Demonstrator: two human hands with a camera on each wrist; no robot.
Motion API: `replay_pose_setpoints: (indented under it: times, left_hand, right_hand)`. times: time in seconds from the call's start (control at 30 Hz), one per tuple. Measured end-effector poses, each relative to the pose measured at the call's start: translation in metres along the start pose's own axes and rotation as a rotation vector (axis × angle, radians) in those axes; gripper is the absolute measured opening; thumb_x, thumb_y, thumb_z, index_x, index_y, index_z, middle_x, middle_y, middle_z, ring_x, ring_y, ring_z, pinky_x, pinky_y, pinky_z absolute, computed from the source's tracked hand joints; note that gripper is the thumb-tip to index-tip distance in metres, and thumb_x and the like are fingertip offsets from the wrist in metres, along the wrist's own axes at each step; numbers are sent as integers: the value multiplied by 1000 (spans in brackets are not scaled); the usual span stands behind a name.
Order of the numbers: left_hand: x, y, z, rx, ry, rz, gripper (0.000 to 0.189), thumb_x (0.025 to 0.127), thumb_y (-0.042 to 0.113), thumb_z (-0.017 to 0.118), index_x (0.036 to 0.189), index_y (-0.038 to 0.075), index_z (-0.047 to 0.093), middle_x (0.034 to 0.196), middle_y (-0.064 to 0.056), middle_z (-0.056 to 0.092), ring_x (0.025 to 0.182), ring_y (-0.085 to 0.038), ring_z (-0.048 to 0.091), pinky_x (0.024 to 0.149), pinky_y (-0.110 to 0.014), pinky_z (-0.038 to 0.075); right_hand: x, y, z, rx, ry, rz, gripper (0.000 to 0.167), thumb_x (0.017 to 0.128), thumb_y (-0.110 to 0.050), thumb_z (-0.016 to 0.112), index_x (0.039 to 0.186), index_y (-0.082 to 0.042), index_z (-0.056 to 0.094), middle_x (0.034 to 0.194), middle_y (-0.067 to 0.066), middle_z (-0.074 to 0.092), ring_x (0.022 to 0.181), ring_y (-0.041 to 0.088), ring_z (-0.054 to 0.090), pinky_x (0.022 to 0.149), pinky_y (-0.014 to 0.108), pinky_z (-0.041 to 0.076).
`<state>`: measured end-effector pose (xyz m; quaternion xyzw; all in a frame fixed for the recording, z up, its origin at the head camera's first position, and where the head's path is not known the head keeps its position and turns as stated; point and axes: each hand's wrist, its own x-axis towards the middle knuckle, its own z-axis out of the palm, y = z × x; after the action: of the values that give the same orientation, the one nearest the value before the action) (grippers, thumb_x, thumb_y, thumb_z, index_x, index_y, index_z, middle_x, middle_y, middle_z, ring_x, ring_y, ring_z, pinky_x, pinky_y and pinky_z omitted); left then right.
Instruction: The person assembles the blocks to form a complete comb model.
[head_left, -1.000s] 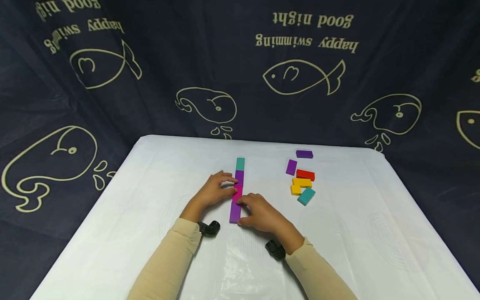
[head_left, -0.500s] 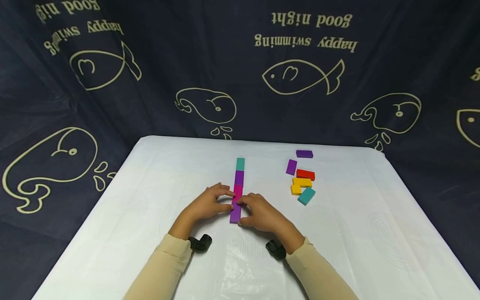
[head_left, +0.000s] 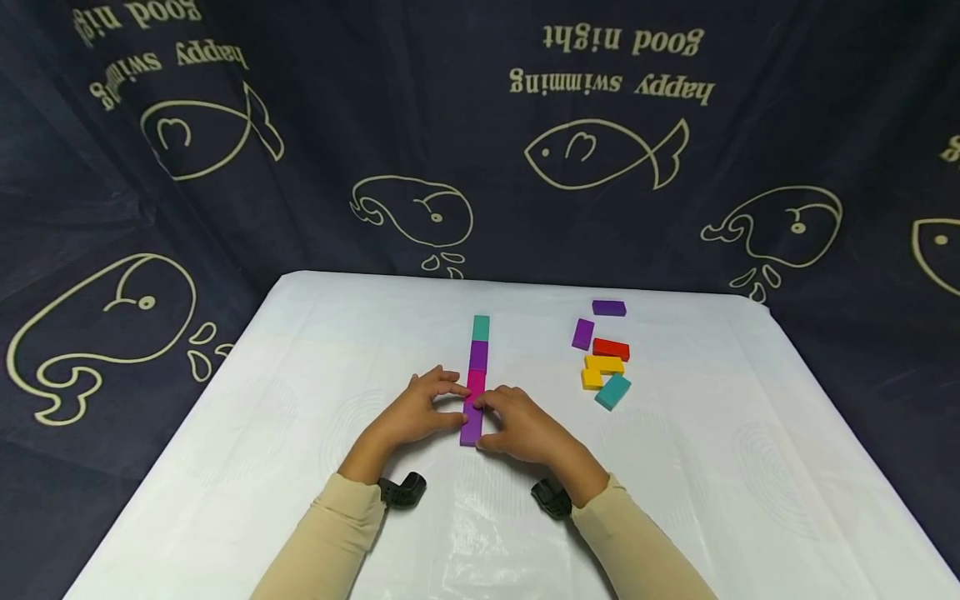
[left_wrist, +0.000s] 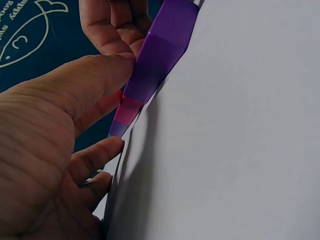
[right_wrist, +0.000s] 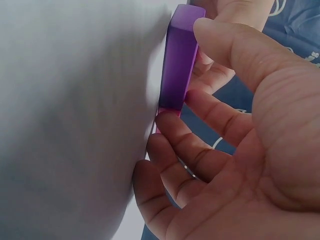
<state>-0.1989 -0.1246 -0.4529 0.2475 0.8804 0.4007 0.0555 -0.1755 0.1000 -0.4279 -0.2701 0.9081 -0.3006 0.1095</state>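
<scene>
A straight row of blocks lies flat on the table: a teal block (head_left: 481, 328), a purple block (head_left: 478, 355), a pink block (head_left: 476, 382) and the nearest purple block (head_left: 471, 429). My left hand (head_left: 414, 410) is at the row's left side, its thumb touching the nearest purple block and its index fingertip at the pink one. From the right, my right hand (head_left: 522, 427) holds that nearest block (right_wrist: 179, 65), thumb at the near corner and index finger by the far end. In the left wrist view, the nearest purple block (left_wrist: 162, 42) meets the pink block (left_wrist: 129, 111).
On the right of the white table (head_left: 697, 483) lie several loose blocks: a purple one (head_left: 609, 308), another purple one (head_left: 582, 334), a red one (head_left: 611, 349), yellow ones (head_left: 604, 365) and a teal one (head_left: 613, 392). A dark printed cloth (head_left: 480, 125) hangs behind.
My left hand has slid toward me along the row, from beside the far purple and pink blocks to the pink and nearest purple ones. My right hand has stayed in place.
</scene>
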Motion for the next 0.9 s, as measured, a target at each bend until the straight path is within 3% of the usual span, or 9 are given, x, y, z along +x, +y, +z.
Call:
replay_pose_setpoints:
  times: [0.73,0.9]
  left_hand:
    - [1,-2,2,10,1,-5,38,84,22,80,119,12,72,141,-18,51,145,-44,24,114,-67,1]
    - [2,-3,2,10,5,-16,38,84,23,80,119,13,72,141,-17,51,145,-44,23,115,-66,1]
  right_hand:
    - [0,-1,-1,-3,-2,-6,45,83,-21,80,123,-8,63,116,4,61,110,23,52,101,44,45]
    - [1,5,-10,59,-8,-23,45,85,-21,79,124,-7,63,117,6,62,108,21,56,101,44,47]
